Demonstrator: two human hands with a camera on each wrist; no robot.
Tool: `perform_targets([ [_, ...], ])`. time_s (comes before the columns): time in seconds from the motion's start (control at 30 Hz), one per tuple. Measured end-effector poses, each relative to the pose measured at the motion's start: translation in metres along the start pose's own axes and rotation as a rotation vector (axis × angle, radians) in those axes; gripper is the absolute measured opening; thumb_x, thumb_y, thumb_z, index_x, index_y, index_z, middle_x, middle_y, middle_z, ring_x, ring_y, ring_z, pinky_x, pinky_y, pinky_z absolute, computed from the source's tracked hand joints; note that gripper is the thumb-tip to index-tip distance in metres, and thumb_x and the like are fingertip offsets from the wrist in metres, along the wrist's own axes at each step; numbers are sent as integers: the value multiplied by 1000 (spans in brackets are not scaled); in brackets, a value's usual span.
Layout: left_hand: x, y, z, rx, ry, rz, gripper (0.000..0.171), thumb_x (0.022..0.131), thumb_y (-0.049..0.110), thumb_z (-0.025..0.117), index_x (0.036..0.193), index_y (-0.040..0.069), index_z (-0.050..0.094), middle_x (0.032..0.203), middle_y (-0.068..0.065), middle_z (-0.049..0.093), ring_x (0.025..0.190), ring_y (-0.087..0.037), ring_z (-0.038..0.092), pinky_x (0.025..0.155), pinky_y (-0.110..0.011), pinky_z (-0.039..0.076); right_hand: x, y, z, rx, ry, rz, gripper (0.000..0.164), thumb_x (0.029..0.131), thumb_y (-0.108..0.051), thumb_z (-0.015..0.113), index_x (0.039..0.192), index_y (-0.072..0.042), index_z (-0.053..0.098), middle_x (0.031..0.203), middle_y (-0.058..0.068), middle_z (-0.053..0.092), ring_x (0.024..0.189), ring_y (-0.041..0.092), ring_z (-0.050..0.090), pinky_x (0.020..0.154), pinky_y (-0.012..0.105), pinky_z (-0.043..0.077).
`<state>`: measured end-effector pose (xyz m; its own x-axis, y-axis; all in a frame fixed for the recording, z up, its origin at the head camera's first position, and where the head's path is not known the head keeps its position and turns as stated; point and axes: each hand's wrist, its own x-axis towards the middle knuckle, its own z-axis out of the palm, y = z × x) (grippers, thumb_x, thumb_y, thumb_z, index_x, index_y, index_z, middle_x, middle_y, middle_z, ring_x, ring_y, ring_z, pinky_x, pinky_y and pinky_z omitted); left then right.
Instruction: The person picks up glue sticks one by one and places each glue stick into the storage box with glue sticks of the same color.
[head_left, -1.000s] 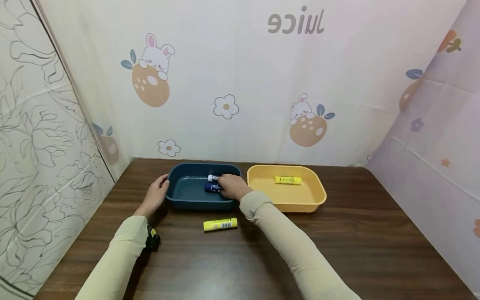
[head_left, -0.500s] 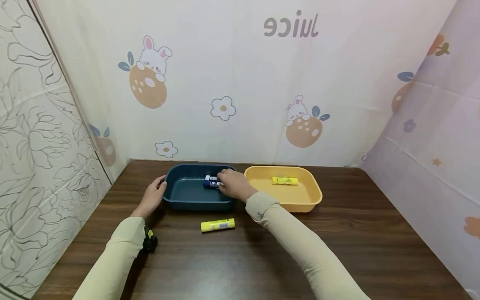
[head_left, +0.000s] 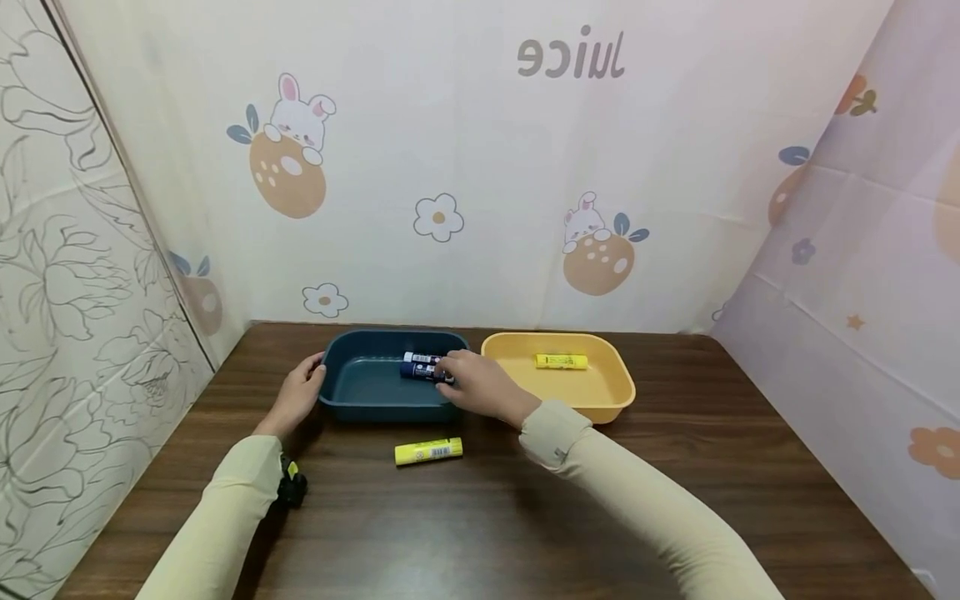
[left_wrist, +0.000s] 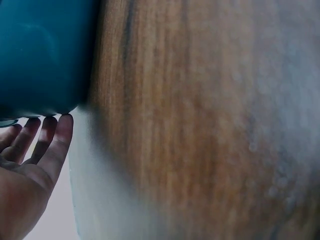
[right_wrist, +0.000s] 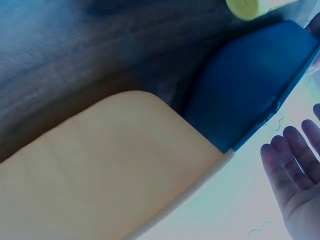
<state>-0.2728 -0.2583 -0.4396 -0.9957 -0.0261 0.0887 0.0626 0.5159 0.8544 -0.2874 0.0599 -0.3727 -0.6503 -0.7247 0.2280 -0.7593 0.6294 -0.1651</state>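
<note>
Two glue sticks lie side by side in the dark blue tray (head_left: 386,412): one dark blue (head_left: 420,371), one with a white end (head_left: 416,357). My right hand (head_left: 480,383) reaches over the tray's right end, its fingertips by the sticks' right ends. In the right wrist view its fingers (right_wrist: 295,165) look extended, with nothing in them. At the tray's left end my left hand (head_left: 297,392) touches the wall; its fingertips (left_wrist: 64,120) rest against it in the left wrist view. A yellow glue stick (head_left: 429,452) lies on the table before the tray.
To the right of the blue tray stands a yellow tray (head_left: 600,412) holding another yellow glue stick (head_left: 561,361). Both trays sit near the back of the brown wooden table (head_left: 675,467), by a printed curtain (head_left: 487,275). A second patterned sheet (head_left: 67,333) hangs at the left.
My right hand has loosened from the glue sticks and shifted to the right and slightly toward me. The left hand stays at the tray. The head view has shifted slightly.
</note>
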Motion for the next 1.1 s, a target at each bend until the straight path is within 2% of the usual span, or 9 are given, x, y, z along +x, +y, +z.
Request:
perform_targets([
  [0.3, -1, -2, 0, -22, 3, -6, 51, 105, 24, 28, 146, -6, 25, 146, -30, 30, 131, -42, 32, 106, -55, 27, -29, -12, -1, 63, -6, -82, 18, 92, -22, 65, 105, -10, 68, 99, -1, 63, 86, 10, 56, 78, 24, 50],
  [0.53, 0, -1, 1, -28, 6, -7, 50, 105, 23, 29, 146, -7, 26, 146, -30, 31, 132, -42, 32, 106, -54, 27, -42, -19, 10, 92, -44, -114, 20, 92, -23, 64, 106, -9, 68, 99, -1, 62, 83, 8, 54, 74, 21, 49],
  [0.93, 0, 0, 2, -19, 1, -19, 51, 105, 25, 28, 146, -6, 27, 145, -30, 31, 131, -42, 32, 106, -55, 27, -47, -21, 38, 56, -187, -60, 30, 87, -28, 70, 112, -12, 66, 103, -2, 59, 85, 6, 52, 75, 19, 48],
  [1.1, 0, 0, 2, -24, -5, -29, 51, 106, 25, 27, 147, -6, 25, 147, -29, 30, 132, -42, 31, 106, -55, 26, -46, -23, 44, 26, -203, -49, 32, 85, -29, 72, 112, -12, 66, 100, -2, 59, 83, 7, 51, 74, 20, 48],
])
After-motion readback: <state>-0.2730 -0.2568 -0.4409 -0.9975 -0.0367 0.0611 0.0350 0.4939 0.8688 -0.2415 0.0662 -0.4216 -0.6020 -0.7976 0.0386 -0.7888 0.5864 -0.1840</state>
